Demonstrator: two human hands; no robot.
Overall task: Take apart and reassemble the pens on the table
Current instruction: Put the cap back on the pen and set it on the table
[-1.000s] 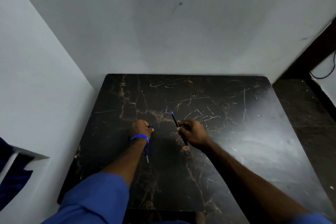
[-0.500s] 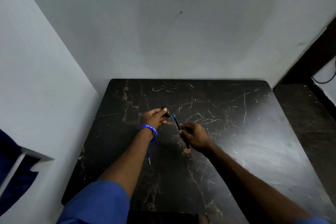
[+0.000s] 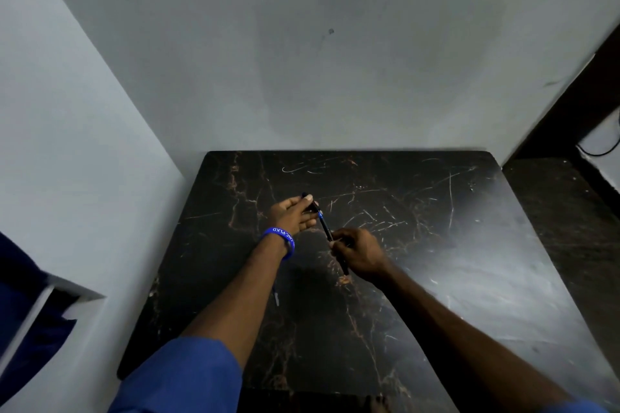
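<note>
The right hand [image 3: 360, 253] is closed round the lower part of a slim dark pen [image 3: 327, 231], which slants up and to the left over the bench [image 3: 469, 261]; the left hand [image 3: 293, 214] pinches a short dark piece, probably the cap [image 3: 310, 204], between thumb and fingertips right at the pen's blue tip. Whether the cap is already seated on the tip or just touching it cannot be told, since the fingers hide the joint. The likely trouble is misalignment: if the cap meets the tip at an angle it may jam or skid off, and a loose pinch could let it drop onto the dark, veined surface, where such a small dark part would be hard to spot. A thin pale part [image 3: 276, 298], perhaps a refill, lies on the bench just beside the left forearm and could be swept off by the arm or sleeve. The bench is black marble-look stone with brown veins and many scratches, pushed into a corner of plain grey walls [image 3: 302, 60], with dark floor to its right.
</note>
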